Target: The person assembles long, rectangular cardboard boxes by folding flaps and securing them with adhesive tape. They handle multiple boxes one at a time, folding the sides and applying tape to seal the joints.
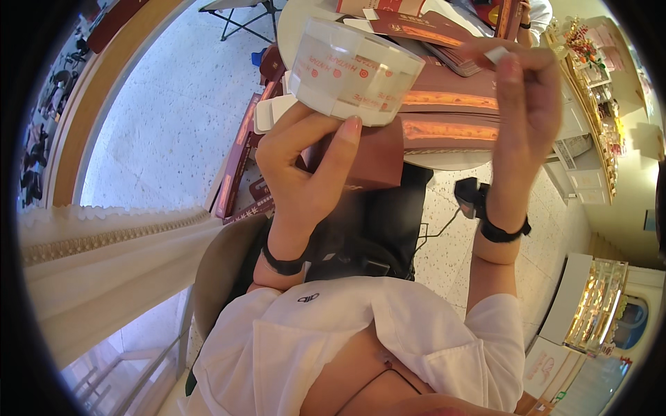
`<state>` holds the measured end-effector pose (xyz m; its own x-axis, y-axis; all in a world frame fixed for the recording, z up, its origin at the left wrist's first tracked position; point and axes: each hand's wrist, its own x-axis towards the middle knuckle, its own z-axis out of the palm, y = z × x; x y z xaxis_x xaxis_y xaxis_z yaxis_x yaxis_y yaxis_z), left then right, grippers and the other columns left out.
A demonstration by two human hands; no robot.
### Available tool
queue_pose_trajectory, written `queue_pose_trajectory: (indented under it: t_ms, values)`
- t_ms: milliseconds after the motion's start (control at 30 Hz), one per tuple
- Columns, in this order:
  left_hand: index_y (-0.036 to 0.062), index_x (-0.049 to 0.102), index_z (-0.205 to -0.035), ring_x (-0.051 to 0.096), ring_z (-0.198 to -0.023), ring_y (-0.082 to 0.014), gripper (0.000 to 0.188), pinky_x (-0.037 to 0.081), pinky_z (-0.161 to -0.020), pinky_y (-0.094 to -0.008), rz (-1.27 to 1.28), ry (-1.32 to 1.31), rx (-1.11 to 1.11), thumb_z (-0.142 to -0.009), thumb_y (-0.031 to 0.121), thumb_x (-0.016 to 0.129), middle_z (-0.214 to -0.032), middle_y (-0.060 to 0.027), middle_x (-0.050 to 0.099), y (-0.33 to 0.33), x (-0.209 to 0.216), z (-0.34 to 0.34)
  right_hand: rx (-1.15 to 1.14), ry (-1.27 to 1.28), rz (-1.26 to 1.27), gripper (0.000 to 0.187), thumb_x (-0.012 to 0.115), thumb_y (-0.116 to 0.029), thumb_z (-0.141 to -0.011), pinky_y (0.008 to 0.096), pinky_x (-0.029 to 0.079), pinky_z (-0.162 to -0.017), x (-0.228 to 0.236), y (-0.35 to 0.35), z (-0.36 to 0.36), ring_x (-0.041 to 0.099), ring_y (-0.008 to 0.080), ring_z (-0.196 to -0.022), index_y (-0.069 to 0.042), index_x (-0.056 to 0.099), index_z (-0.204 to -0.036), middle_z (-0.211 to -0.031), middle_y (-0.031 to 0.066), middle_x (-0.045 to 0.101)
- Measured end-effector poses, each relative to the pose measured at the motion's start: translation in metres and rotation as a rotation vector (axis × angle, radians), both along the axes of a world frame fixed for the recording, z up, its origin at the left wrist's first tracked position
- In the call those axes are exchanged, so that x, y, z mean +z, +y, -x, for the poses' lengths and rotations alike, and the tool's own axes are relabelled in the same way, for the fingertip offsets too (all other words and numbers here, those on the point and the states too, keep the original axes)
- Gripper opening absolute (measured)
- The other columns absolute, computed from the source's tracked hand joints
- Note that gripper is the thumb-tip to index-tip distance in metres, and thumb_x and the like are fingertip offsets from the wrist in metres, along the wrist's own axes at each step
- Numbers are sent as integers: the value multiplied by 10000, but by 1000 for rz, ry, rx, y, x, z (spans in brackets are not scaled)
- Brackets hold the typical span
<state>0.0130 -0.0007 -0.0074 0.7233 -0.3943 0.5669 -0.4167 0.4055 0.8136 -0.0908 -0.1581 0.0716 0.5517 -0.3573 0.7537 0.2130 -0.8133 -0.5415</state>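
Near the top middle, a wide roll of clear tape [355, 73] with a pale core and red printing is tilted up. My left hand [305, 163] grips it from below, thumb on its near lower rim, the fingers partly hidden behind it. To the right and raised, my right hand [525, 111] pinches a small white piece [497, 54] between thumb and forefinger, apart from the roll. Whether that piece is tape or paper cannot be made out. Below and behind the roll sits a dark red-brown box [374, 163], partly covered by my left hand.
Long red-brown cartons [451, 129] with orange bands are stacked on a round pale table [458, 161]. More flat cartons [239, 156] lean at its left. Another person's hand [525, 15] shows at the far right. A white curtain [118, 256] hangs at my left.
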Motion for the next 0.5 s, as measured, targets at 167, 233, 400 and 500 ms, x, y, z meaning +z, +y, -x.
queue_pose_trajectory:
  t_ms: [167,233,400,500]
  values:
    - [-37,668,-810,612,-744,-166,85,446,-682,-250,-21,57,-64,-767,33,647,-813,-106,660,1,5,4,306,-160,-222,100,442,-120,-976,291,457,-743,-23,0,-35,554,141,-733,-32,404,-950,-772,96,592]
    - [-34,668,-813,621,-759,-178,86,453,-702,-254,-11,-7,-80,-762,32,646,-818,-106,659,-1,7,5,398,-290,-351,93,461,-87,-967,216,440,-630,-30,3,-46,498,77,-646,-30,388,-975,-713,36,524]
    - [-18,650,-846,625,-817,-191,101,475,-764,-275,-36,-81,-155,-760,22,618,-873,-121,656,-16,0,0,162,-380,-97,138,456,-156,-979,251,414,-556,-42,-18,-60,433,86,-548,-51,368,-962,-640,26,465]
    - [-30,438,-1051,578,-898,-164,290,464,-837,-304,202,197,-401,-770,-40,508,-1088,-208,584,-10,-10,-1,-54,-253,156,158,531,-120,-944,228,404,-560,-52,-73,-49,494,96,-573,-27,413,-994,-672,48,529]
